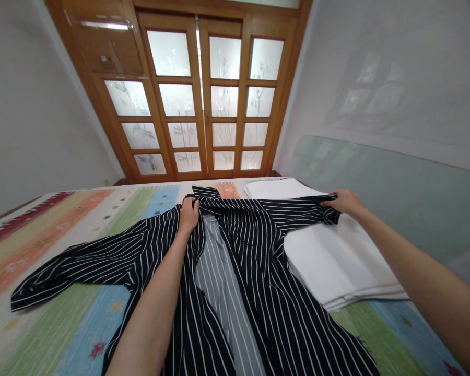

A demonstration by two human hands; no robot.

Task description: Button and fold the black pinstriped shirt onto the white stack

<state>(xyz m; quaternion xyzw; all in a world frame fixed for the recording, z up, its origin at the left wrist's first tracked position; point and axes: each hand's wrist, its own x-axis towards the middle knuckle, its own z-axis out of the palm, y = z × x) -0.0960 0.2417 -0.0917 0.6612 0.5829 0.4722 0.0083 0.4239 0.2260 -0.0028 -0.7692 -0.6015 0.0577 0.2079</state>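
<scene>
A black shirt with white stripes (245, 245) lies spread over the bed, its front open down the middle so the grey striped inside shows. My left hand (189, 214) is closed on the shirt near its collar, fingers curled over the cloth. At the right, my right hand (342, 201) pinches the cuff end of one sleeve (301, 211), drawn out sideways above white folded cloth. The other sleeve (82, 263) stretches out to the left, untouched. The shirt's lower part runs out of view at the bottom.
A striped, colourful bedspread (74, 324) covers the bed. White folded cloth (337, 261) lies under the right side of the shirt. A pale green headboard panel (376, 172) stands along the right wall. Beyond the bed are wooden doors with glass panes (201, 94).
</scene>
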